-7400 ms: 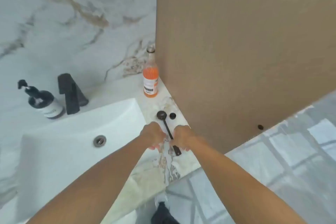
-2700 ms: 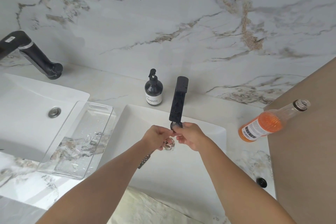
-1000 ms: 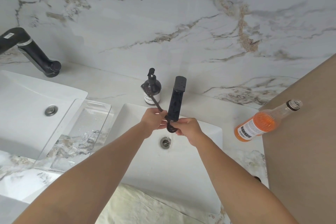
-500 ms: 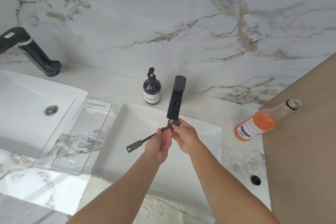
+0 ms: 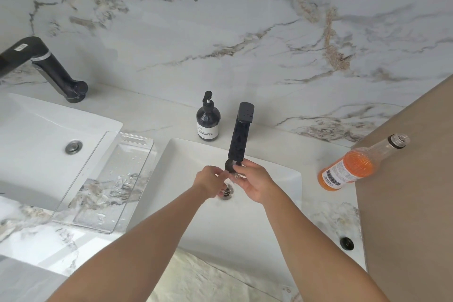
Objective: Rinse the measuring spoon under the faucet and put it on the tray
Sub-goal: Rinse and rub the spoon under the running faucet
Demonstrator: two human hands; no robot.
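**Rinsing at the right-hand basin, spoon bowl under the spout**

Marble wall (image 5: 245,19) fills the top of the view; the marble counter (image 5: 147,117) below it carries two white basins. Brown panel (image 5: 411,191) closes off the right side.

Right basin (image 5: 257,228) is where both forearms reach in. Left basin (image 5: 31,135) sits apart, with its own drain (image 5: 73,147) and a black angled tap (image 5: 41,66) behind it.

Clear tray (image 5: 103,184) lies between the two basins, long axis running away from the camera, handle slot at the far end, water drops on its floor. Nothing lies in it.

Black faucet (image 5: 241,130) stands at the back rim of the right basin, spout out over the bowl. Dark soap pump bottle (image 5: 208,120) stands just left of it. Bottle of orange liquid (image 5: 355,169) stands on the counter near the brown panel, uncapped. Small black cap (image 5: 346,243) lies on the counter by the basin's near right corner.

Right hand (image 5: 255,184): fingers pinch the measuring spoon (image 5: 229,165) at its bowl, directly under the spout tip. Only the dark bowl shows; the handle is hidden.

Left hand (image 5: 208,181): curled, fingertips meeting the right hand at the spoon. Can't tell whether it grips the handle.

Basin drain (image 5: 226,193) shows just below the hands, with water splashing at the fingers.
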